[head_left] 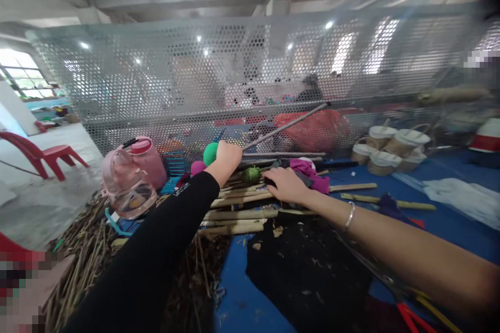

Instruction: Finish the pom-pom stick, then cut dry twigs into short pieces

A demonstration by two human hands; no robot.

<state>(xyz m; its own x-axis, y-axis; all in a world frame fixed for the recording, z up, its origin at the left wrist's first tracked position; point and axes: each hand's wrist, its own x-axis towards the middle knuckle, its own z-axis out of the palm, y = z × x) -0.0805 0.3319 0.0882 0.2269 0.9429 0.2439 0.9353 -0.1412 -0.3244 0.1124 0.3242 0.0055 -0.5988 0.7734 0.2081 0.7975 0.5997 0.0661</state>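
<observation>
My left hand (229, 158), at the end of a black sleeve, is closed around a thin grey rod (287, 127) that slants up to the right. A green ball (211, 153) shows on the left side of this fist; whether it is joined to the rod I cannot tell. My right hand (288, 184) lies palm down with its fingers spread over the pile of sticks (242, 214), its fingertips partly hidden. Between the hands sits a small green bundle (252, 174). Purple cloth (318, 183) lies just beyond my right hand.
A perforated metal screen (175, 73) stands behind the blue tabletop (244, 291). Left are a pink-topped clear jug (130, 195) and dry stalks (78, 255). Lidded pots (385, 160) stand to the right. Black cloth (308, 265) and red-handled scissors (408, 317) lie in front.
</observation>
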